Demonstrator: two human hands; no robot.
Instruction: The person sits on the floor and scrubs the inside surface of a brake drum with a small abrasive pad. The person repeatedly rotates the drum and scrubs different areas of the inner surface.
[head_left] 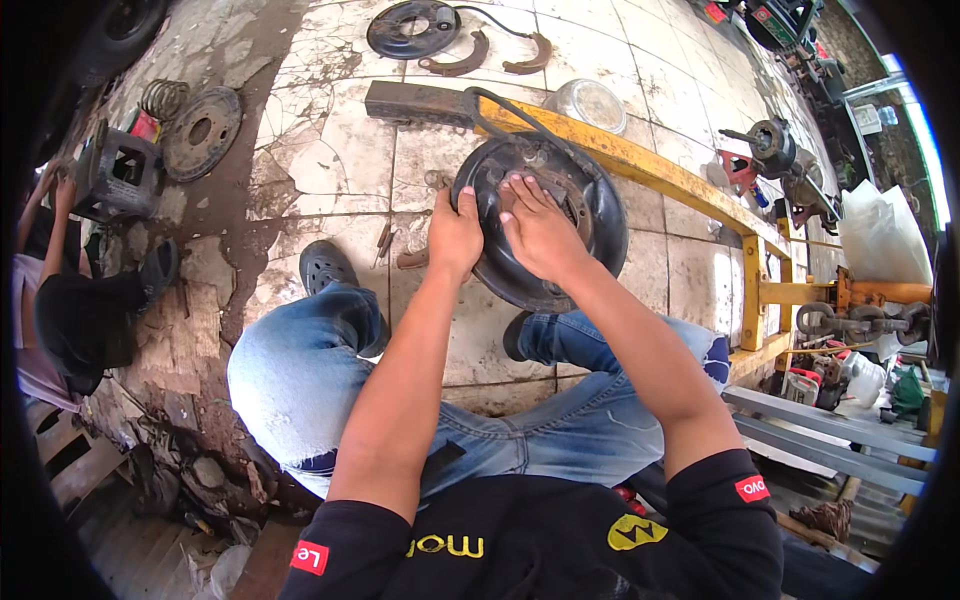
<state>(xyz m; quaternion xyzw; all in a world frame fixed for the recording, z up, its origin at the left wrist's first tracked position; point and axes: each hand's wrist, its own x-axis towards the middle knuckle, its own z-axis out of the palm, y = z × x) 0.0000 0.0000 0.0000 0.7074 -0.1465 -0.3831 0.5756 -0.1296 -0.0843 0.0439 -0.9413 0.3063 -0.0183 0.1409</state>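
A round black brake backing plate (606,225) leans tilted in front of me, between my knees. From its upper part a black cable (520,113) loops over the yellow beam. My left hand (457,235) grips the plate's left rim, thumb toward the front; the other fingers are partly hidden. Spread flat, the fingers of my right hand (540,230) lie on the plate's brownish middle, covering some of it. Left of the plate, small thin metal parts (384,238) and a brown curved piece (411,259) rest on the tiles.
Beyond the plate runs a yellow steel beam (660,170), with a clear round tub (590,106) behind it. Farther off lie another backing plate (400,38) and two brake shoes (458,57). At left are a rusty disc (202,133), a coil spring (164,98) and a seated person (85,315).
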